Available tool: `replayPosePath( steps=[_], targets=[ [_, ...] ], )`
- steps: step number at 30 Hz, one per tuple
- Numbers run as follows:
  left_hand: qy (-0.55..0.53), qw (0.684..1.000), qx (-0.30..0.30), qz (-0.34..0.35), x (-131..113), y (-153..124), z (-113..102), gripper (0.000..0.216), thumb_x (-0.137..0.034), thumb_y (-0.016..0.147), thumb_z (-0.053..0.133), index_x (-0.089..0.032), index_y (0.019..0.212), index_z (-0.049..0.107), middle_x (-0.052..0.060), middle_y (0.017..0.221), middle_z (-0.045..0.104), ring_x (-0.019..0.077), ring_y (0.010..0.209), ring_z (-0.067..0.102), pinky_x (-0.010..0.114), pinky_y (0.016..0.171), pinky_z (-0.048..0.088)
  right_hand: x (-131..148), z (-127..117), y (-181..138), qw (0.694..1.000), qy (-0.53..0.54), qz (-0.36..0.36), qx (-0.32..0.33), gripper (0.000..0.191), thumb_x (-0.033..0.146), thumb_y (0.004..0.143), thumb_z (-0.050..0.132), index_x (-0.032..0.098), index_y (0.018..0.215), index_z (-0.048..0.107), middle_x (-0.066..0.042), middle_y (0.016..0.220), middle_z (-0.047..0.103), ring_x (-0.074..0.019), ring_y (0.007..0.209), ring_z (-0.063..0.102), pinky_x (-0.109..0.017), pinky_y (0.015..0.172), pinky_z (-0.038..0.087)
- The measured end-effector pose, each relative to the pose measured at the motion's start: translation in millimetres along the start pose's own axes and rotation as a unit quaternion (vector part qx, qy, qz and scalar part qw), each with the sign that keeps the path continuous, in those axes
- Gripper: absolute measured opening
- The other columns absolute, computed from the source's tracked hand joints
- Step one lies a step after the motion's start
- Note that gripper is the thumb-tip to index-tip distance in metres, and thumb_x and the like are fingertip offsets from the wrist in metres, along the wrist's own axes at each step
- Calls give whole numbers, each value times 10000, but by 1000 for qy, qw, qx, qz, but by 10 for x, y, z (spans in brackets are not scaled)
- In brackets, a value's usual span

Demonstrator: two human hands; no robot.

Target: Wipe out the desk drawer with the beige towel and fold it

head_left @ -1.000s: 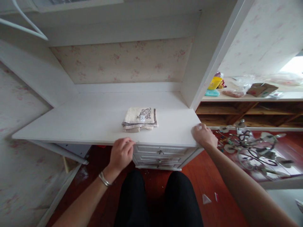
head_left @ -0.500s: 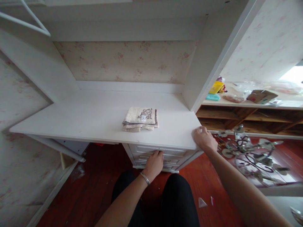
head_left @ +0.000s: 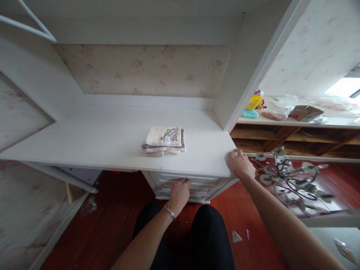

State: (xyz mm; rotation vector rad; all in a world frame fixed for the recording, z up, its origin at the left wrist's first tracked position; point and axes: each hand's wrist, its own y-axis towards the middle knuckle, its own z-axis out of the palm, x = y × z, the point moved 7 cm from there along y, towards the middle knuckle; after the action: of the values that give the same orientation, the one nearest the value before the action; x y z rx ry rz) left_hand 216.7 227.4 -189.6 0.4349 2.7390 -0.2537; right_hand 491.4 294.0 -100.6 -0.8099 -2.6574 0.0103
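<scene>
My left hand [head_left: 180,193], with a silver bracelet at the wrist, is closed at the top drawer [head_left: 206,181] of the white drawer unit beneath the desk. Its fingers curl at the drawer front; a handle, if any, is hidden behind them. The drawer looks closed. At the right front corner of the white desk [head_left: 112,131], my right hand [head_left: 240,164] is wrapped over the edge. A small pale spot shows by its fingers, too small to name. Between the hands, further back on the desktop, lies a folded beige and brown towel [head_left: 157,137] with a dark pattern and a white label.
Right of the desk, a low wooden shelf [head_left: 255,133] carries a yellow container [head_left: 254,101], a cardboard box [head_left: 305,113] and plastic bags. A chandelier [head_left: 295,183] lies on the red floor before it. White scraps [head_left: 236,237] lie near my knees.
The view has shifted slightly, so everything sits a little further left. Both hands keep their places on the drawer and the desk corner, and the towel has not moved.
</scene>
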Motion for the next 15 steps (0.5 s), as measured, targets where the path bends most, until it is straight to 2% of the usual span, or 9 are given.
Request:
replayPosePath(
  steps=[5,11,15],
  targets=[
    [-15,1000,15,11,-36,-275,75,284,-212,995,394,-239,1032,675,45,1029,708,177,934,678,284,830,506,3,-8,2,1000,-4,3,-3,576,517,955,237,247,1423,437,-191,1376,521,-397,1206,553,-568,954,439],
    [-26,999,17,26,-164,-1012,182,296,-223,989,438,-329,1180,638,-8,1126,709,167,951,693,256,777,544,8,-9,5,1000,-4,-1,-2,574,509,951,252,240,1418,451,-201,1346,539,-400,1197,556,-570,951,441],
    [8,999,7,35,-233,-1536,435,379,-153,923,509,-341,1228,633,5,1077,726,174,830,716,257,680,567,-10,-3,1,1000,1,4,-6,577,510,949,263,253,1433,446,-193,1343,541,-397,1212,542,-579,965,428]
  ],
)
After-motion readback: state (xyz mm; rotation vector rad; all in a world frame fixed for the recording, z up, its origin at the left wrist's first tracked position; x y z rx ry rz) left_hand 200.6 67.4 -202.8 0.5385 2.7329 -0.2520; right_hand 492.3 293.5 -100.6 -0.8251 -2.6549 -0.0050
